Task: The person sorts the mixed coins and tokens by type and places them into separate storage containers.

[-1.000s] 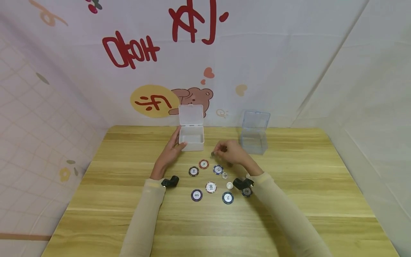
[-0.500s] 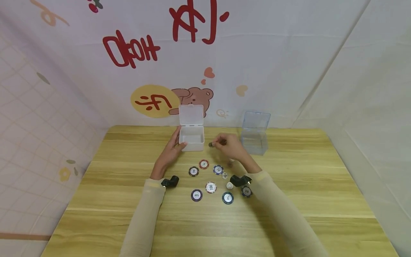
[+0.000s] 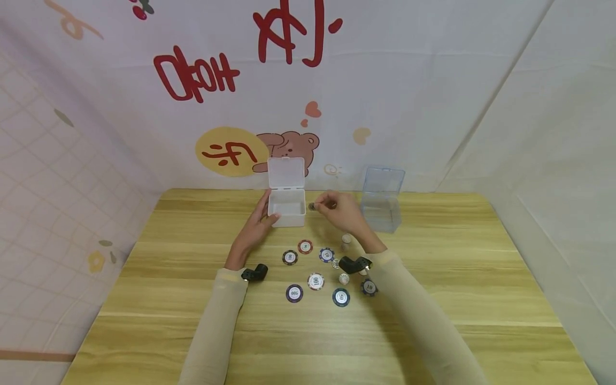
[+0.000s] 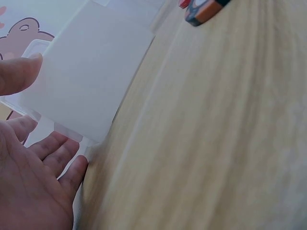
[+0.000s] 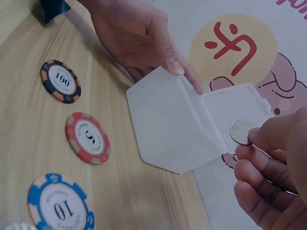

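Observation:
A white plastic box (image 3: 287, 220) with its lid raised stands at the back of the table. My left hand (image 3: 254, 231) grips its left side, the thumb (image 4: 21, 74) over the front rim and the fingers beside the wall. My right hand (image 3: 343, 213) is just right of the box, close to its rim. Between thumb and forefinger it pinches a silver coin (image 5: 241, 132), which in the right wrist view overlaps the raised lid. The inside of the box shows no contents in the head view.
A clear bluish box (image 3: 381, 214) with a raised lid stands right of my right hand. Several poker chips lie in front, among them a red chip (image 3: 305, 246) and a purple chip (image 3: 294, 293). Small silvery discs (image 3: 344, 279) lie among them, partly under my right wrist.
My right hand has lifted the coin from near the chips and carried it away from me and slightly left, beside the white box. My left hand has stayed on the box.

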Motion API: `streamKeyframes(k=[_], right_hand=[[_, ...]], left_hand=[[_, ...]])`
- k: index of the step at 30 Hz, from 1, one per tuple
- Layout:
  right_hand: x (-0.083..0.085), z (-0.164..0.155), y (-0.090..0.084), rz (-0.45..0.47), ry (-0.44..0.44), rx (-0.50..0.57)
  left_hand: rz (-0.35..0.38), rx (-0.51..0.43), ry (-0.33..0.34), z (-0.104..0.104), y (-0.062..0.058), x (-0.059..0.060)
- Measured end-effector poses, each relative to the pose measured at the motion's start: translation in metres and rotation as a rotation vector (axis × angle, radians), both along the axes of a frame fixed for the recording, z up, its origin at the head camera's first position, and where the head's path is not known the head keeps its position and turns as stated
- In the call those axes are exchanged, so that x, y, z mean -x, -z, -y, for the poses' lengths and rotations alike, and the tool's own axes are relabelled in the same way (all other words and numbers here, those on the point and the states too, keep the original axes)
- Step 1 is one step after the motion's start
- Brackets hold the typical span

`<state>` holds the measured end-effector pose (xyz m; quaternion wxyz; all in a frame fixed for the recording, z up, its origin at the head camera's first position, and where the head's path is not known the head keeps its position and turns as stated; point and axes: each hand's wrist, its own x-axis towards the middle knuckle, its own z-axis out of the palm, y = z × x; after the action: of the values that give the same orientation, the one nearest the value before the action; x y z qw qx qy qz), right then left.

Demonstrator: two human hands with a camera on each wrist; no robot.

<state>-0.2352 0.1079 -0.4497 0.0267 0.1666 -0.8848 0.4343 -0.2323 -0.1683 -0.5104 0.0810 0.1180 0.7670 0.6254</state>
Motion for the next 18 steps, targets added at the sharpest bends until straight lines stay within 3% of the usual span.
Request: streamKeyframes(k=[4, 11, 18], right_hand=[[0.003, 0.004, -0.003, 0.010, 0.007, 0.021], [0.007, 0.009, -0.007, 0.031, 0.021, 0.065], [0.013, 0.015, -0.010, 0.029, 0.031, 0.066]], left_hand=[[0.025, -0.011, 0.010, -0.001, -0.007, -0.001], [0.051, -0.016, 0.025, -0.003, -0.034, -0.013], [0.055, -0.011, 0.020, -0.003, -0.034, -0.012]])
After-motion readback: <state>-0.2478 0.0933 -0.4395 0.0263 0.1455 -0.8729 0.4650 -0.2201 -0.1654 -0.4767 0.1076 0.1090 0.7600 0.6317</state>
